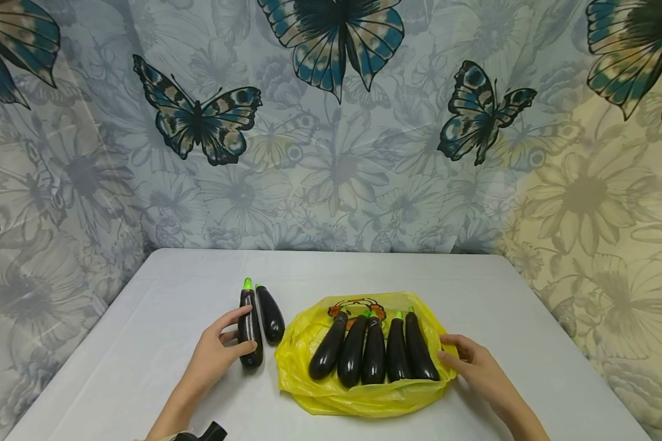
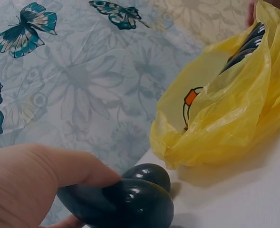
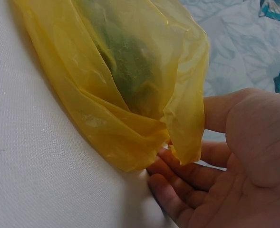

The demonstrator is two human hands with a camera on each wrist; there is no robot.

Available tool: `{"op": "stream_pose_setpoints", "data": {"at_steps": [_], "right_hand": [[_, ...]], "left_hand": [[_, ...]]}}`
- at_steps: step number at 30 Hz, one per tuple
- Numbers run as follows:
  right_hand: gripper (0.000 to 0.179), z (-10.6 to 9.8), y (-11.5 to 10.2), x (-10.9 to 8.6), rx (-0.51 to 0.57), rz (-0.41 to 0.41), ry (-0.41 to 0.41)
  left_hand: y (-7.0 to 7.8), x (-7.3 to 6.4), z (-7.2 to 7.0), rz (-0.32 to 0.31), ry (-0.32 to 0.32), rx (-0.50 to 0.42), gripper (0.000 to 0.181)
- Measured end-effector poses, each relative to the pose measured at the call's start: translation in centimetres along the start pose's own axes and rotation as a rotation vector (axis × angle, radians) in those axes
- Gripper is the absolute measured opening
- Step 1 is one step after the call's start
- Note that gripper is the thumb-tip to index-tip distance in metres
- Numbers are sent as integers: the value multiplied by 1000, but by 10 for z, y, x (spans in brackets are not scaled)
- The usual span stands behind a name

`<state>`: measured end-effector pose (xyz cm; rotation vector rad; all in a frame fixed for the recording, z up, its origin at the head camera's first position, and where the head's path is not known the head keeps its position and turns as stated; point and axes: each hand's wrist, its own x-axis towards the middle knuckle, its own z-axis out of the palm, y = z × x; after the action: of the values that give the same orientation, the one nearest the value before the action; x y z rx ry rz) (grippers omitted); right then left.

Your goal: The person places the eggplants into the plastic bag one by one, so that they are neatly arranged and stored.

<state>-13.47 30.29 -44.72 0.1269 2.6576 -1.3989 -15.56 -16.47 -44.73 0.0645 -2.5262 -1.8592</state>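
Note:
My left hand (image 1: 216, 352) grips a dark, glossy eggplant (image 1: 249, 334) with a green stem, left of the bag; thumb and fingers lie on either side of it. In the left wrist view the thumb presses on this eggplant (image 2: 130, 204). A second eggplant (image 1: 270, 315) lies right beside it on the table. Several more eggplants (image 1: 374, 355) lie in a row in an open yellow plastic bag (image 1: 358, 401), stems pointing away from me. At the bag's right edge, my right hand (image 1: 477, 364) pinches the plastic between thumb and fingers, as the right wrist view (image 3: 187, 137) shows.
A white table (image 1: 198, 269) carries everything. Behind it hangs a floral cloth with printed butterflies (image 1: 198, 122), which also covers both sides. A black object (image 1: 212, 432) shows at my left wrist, at the bottom edge of the head view.

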Motion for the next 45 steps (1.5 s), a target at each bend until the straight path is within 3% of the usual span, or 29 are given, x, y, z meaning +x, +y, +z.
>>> {"op": "stream_pose_setpoints", "data": {"at_steps": [16, 28, 33, 37, 45], "right_hand": [[58, 0, 1, -1, 14, 3, -7], [60, -1, 4, 0, 21, 1, -15], [64, -3, 4, 0, 10, 8, -18], [63, -3, 2, 0, 8, 12, -9], [62, -1, 0, 0, 35, 14, -15]], "left_hand": [[8, -6, 4, 33, -55, -85, 67], [14, -11, 8, 47, -156, -148, 68], [24, -14, 13, 60, -256, -179, 67], [35, -15, 21, 98, -386, -175, 66], [54, -4, 36, 158, -555, -32, 58]]}}
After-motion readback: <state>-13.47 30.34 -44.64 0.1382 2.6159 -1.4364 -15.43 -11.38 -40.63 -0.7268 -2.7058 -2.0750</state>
